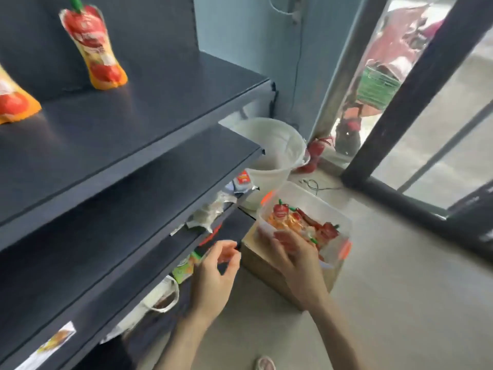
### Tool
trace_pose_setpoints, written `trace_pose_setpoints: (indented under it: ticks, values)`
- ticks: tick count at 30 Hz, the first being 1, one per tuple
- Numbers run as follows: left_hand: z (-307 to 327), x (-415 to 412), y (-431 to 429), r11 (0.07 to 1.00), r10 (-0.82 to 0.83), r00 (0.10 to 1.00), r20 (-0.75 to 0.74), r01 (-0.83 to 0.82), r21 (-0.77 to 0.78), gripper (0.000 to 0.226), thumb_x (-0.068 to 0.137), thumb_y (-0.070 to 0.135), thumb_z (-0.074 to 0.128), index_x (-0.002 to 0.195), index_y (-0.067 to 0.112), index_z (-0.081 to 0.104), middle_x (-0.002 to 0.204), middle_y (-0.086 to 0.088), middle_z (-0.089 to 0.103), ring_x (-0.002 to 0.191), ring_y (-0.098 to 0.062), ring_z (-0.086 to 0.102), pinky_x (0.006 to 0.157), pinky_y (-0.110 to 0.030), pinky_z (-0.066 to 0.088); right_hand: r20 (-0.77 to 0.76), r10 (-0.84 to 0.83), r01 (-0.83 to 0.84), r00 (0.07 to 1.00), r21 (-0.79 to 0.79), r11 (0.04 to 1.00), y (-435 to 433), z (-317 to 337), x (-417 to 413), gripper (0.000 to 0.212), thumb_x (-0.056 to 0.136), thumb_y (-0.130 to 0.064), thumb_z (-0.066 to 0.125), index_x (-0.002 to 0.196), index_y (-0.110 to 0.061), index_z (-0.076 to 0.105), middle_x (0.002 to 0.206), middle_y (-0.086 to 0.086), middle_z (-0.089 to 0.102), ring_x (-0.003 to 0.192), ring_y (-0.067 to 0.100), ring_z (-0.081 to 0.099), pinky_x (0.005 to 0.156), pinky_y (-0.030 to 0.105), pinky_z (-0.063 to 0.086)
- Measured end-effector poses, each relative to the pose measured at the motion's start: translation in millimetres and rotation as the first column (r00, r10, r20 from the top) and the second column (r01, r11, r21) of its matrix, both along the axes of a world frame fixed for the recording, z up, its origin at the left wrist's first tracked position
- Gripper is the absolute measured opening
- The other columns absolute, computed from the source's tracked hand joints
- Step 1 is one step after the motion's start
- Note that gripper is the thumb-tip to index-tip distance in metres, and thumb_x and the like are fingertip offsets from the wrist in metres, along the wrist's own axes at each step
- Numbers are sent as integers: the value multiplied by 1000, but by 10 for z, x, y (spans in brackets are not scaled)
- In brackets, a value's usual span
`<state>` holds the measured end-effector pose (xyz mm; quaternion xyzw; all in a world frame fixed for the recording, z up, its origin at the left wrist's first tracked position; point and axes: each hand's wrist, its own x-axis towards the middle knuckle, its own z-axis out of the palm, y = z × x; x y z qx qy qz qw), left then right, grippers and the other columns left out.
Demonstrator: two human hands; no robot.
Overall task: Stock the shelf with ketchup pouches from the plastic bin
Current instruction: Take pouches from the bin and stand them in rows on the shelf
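We reach our right hand [296, 252] into the plastic bin [306, 193] of ketchup pouches [288, 217].

The fingers lie down over the pouches, but blur keeps us from telling whether they grip one. The bin sits on a cardboard box [266, 265] just beneath that hand. Our left hand [216, 273] hovers to its left, near a lower shelf edge, fingers loosely curved and wide, holding nothing. High above and left of both hands, a standing pouch [94, 49] and a second pouch [13, 102] are upright on the shelf [133, 108]. A white bucket [272, 156] stands beyond the right hand.
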<state>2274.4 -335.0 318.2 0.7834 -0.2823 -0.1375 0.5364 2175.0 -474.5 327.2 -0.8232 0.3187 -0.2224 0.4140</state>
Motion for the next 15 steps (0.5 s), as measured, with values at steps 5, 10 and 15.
trace_pose_setpoints:
  ticks: [5,10,15]
  values:
    - [-296,-383,-754,981,-142,980,-142,158,110,27,87,12,64,92,37,56,81,12,66,79,-3,60,70,-10,44,-137,-120,129,983,59,990,-623,-285,-541,11,92,-16,59,97,-12,67,93,0,69,87,17,64,78,33,51]
    - [-565,-372,-1464,925,-257,945,-204,301,231,17,88,20,61,103,27,58,92,9,66,87,-4,60,70,-5,42,-205,-239,270,949,136,953,-1245,-609,-674,18,94,-20,56,108,-15,65,101,-3,69,92,12,63,76,20,49]
    - [-903,-127,-2220,865,-313,906,-284,396,308,22,91,24,58,112,24,56,99,8,63,92,-4,58,71,-6,41,-250,-303,358,920,218,908,-1897,-922,-471,21,94,-22,55,111,-12,64,100,-4,65,93,13,62,78,21,48]
